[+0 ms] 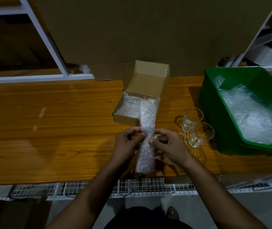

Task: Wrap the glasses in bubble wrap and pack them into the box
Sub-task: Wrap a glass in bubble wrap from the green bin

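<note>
A long roll of bubble wrap (146,138) stands up from the wooden table (49,129), its top in front of the open cardboard box (123,116). My left hand (128,141) pinches the roll's left side and my right hand (170,144) pinches its right side at mid height. Whatever is inside the roll is hidden. The box holds bubble-wrapped bundles (128,106). Two bare clear glasses (190,119) (199,133) stand to the right of my hands.
A green plastic bin (214,113) with loose bubble wrap (254,119) sits at the right. A large cardboard sheet (148,30) leans behind the box. White shelf frames stand at both back corners. A wire grid runs along the table's near edge.
</note>
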Motion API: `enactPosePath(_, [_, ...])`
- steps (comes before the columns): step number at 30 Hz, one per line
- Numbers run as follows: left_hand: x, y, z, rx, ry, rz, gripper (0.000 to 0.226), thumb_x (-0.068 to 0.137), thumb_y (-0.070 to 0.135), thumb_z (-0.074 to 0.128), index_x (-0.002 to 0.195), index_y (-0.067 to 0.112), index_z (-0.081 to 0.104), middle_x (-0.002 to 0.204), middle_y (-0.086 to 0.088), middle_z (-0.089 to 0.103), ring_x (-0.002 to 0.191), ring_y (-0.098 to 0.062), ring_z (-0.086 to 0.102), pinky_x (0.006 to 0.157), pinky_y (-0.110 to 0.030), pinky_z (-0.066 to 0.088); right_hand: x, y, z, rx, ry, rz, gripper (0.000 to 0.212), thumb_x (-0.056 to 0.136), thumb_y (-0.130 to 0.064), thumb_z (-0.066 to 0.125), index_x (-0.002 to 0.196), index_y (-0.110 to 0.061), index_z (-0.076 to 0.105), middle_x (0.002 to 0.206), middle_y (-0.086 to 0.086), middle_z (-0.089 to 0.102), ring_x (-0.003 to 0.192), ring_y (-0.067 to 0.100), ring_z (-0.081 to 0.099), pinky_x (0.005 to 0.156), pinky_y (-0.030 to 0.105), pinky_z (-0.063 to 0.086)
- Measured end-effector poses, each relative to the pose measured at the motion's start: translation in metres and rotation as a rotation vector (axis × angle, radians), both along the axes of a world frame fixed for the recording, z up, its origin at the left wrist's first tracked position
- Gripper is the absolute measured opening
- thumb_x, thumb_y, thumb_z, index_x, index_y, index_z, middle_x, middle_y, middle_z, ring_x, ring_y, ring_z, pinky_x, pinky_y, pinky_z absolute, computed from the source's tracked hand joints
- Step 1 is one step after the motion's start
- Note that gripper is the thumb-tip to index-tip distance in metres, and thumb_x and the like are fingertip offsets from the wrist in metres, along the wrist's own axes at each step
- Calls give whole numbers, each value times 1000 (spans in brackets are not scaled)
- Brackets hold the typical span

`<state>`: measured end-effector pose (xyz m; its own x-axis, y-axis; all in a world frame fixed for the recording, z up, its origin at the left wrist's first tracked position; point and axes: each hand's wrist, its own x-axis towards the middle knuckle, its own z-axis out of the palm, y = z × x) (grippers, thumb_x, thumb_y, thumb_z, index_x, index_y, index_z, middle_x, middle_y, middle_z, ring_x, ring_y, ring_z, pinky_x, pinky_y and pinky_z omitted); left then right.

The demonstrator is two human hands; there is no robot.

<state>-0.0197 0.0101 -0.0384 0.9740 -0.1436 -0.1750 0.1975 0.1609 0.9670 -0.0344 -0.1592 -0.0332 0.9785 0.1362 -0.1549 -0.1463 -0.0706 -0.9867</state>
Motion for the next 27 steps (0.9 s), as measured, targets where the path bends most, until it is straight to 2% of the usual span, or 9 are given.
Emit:
enactPosePath(3, [1, 5, 4, 13, 3, -5, 13, 92, 8, 66, 102, 13, 73, 100, -9, 76, 90, -23, 72, 71, -33, 57, 4, -2, 0, 36, -24, -64, 32, 92, -3, 67, 124, -9, 65, 100, 11, 77, 91, 26, 74, 73, 37, 60])
enactPosePath(6, [0, 10, 10, -44, 28, -75, 26, 84, 16, 72, 110, 12, 71, 106, -23, 70, 90, -30, 71, 70, -35, 58, 4, -2, 2, 162, -14, -106, 31, 91, 3, 63, 116, -14, 69, 107, 9, 76, 99, 25, 73, 84, 37, 60])
enactPosePath(11, [-1, 8, 12, -70, 100, -54, 22, 84, 11, 71, 106, 13, 69, 100, -25, 65, 89, -30, 68, 67, -33, 57, -1, 1, 7, 177, -29, -137, 27, 92, 8, 55, 87, -8, 75, 88, -4, 76, 83, 12, 71, 70, 27, 58])
enactPosePath(14, [-3, 7, 11, -82, 184, -90, 14, 86, 19, 68, 98, 11, 66, 97, -12, 71, 87, -25, 68, 66, -31, 55, -1, 2, 5, 180, -52, -177, 27, 93, 10, 55, 84, -6, 75, 87, -4, 76, 80, 11, 70, 66, 26, 57])
enactPosePath(17, [-5, 10, 8, -91, 229, -123, 28, 96, 33, 57, 103, 7, 68, 99, -13, 72, 88, -27, 68, 67, -32, 55, 1, 0, 0, 138, -84, -168, 33, 94, 11, 52, 84, -10, 76, 89, -4, 76, 83, 12, 70, 66, 26, 57])
enactPosePath(20, [-6, 14, 7, -62, 227, -188, 35, 90, 32, 70, 114, 7, 67, 109, -17, 73, 98, -35, 70, 79, -45, 58, 0, -1, -5, 78, -148, -172, 41, 92, 16, 50, 82, -14, 77, 89, -5, 77, 85, 12, 71, 71, 28, 58])
enactPosePath(22, [-9, 10, 6, -14, 224, -209, 37, 85, 16, 76, 119, 7, 64, 109, -17, 74, 101, -35, 72, 84, -48, 58, 0, -1, -6, 45, -179, -186, 41, 92, 14, 52, 85, -17, 78, 94, -1, 77, 89, 17, 72, 74, 31, 60])
enactPosePath(24, [-10, 6, 6, 8, 203, -142, 39, 81, 5, 77, 118, 7, 64, 104, -17, 75, 97, -32, 73, 78, -43, 59, -1, -1, -7, 13, -182, -209, 33, 97, 3, 53, 99, -20, 76, 102, 0, 76, 94, 17, 72, 76, 32, 60])
enactPosePath(27, [-7, 3, 6, 2, 141, -40, 37, 78, 2, 79, 112, 6, 65, 100, -20, 74, 92, -34, 74, 73, -41, 61, -6, -3, -5, 133, 55, -186, 25, 104, -26, 48, 123, -29, 64, 115, 3, 71, 98, 23, 71, 75, 38, 60])
